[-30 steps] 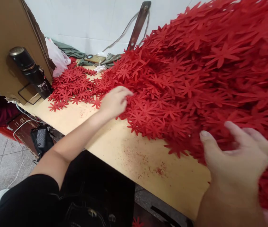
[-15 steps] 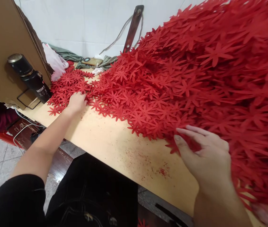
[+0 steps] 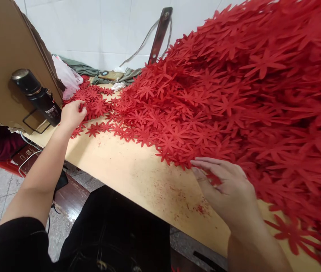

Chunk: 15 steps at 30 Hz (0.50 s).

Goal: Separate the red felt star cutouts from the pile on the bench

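Spilling past the right frame edge: red flower cutouts heaped on the surface. Left hand reaching far, grip unclear; right hand spreading fingers on the heap's edge.

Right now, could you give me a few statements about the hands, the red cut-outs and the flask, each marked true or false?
1. The left hand rests at the far-left edge of the red flower cut-outs. True.
2. The right hand holds the black flask. False: it touches cut-outs at the pile's near edge.
3. The flask leans against brown cardboard. True.
4. The cut-outs are blue. False: red.
5. The wooden table shows red dust. True.
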{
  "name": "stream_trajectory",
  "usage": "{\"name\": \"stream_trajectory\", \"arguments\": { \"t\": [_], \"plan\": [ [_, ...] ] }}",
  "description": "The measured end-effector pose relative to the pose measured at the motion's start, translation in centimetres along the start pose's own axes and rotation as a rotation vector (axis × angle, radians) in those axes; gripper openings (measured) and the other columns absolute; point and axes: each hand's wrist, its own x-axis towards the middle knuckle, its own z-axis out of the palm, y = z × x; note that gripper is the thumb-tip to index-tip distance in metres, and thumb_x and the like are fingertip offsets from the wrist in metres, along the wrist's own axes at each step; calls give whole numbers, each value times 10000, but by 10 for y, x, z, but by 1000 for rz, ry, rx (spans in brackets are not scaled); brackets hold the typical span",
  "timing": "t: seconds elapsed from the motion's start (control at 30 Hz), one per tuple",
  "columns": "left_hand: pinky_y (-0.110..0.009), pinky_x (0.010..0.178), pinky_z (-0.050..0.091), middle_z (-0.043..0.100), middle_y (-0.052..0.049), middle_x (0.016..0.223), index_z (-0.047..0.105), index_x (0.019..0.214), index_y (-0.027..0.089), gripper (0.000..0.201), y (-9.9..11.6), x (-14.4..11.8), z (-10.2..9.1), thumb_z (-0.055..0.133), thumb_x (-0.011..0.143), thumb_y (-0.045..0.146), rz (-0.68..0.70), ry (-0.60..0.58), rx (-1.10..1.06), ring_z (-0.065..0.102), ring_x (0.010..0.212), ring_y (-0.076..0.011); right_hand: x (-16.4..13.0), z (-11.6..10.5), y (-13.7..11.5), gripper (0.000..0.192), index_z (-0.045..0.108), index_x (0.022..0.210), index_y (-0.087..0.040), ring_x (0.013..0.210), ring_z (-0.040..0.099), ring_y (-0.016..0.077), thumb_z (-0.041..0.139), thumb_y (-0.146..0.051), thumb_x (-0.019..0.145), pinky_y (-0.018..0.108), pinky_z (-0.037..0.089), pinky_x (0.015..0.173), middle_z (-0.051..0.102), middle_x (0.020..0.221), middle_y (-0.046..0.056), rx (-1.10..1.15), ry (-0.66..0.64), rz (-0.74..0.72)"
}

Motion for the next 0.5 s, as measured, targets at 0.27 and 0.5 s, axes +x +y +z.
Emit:
{"name": "stream_trajectory", "arguments": {
  "t": [0.27,0.5],
  "plan": [
    [-396,994,385,607,-147,1196,612,1196,167,431,-25,22,1,549,781,266,-82,91,-60,541,1117,-288,-4,3,0,231,701,901,-158,835,671,234,529,-309,875,397,546,765,723,879,100,19,-102,-54],
    [-488,1001,355,599,-143,1234,640,1136,188,347,42,6,47,424,882,287,255,-123,22,502,1187,-311,4,12,-13,234,705,924,-191,860,665,215,515,-322,885,387,551,773,721,892,83,83,-122,-59]
  ]
}}
